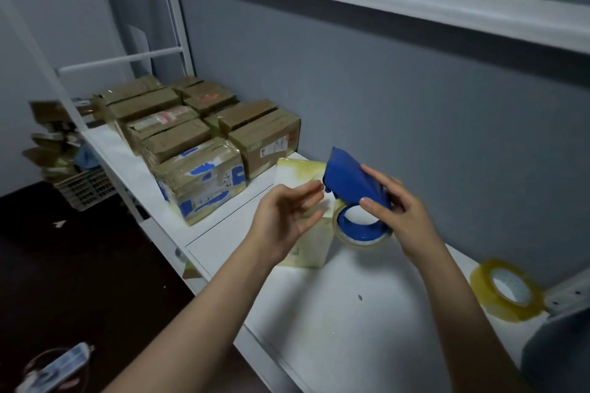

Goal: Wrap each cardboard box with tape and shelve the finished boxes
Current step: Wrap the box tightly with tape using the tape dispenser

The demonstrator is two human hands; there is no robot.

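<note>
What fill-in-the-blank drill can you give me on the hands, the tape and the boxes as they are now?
1. The right hand grips a ____ tape dispenser.
2. The spare tape roll lies on the white surface to the ____ of the right hand.
3. The stack of brown boxes stands to the ____ of the pale box.
Missing words: blue; right; left.

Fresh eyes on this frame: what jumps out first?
The blue tape dispenser gripped by the right hand at centre, with the left hand beside it over a pale box. Next, the taped cardboard boxes stacked at the left end of the white shelf, and a spare tape roll at far right.
</note>
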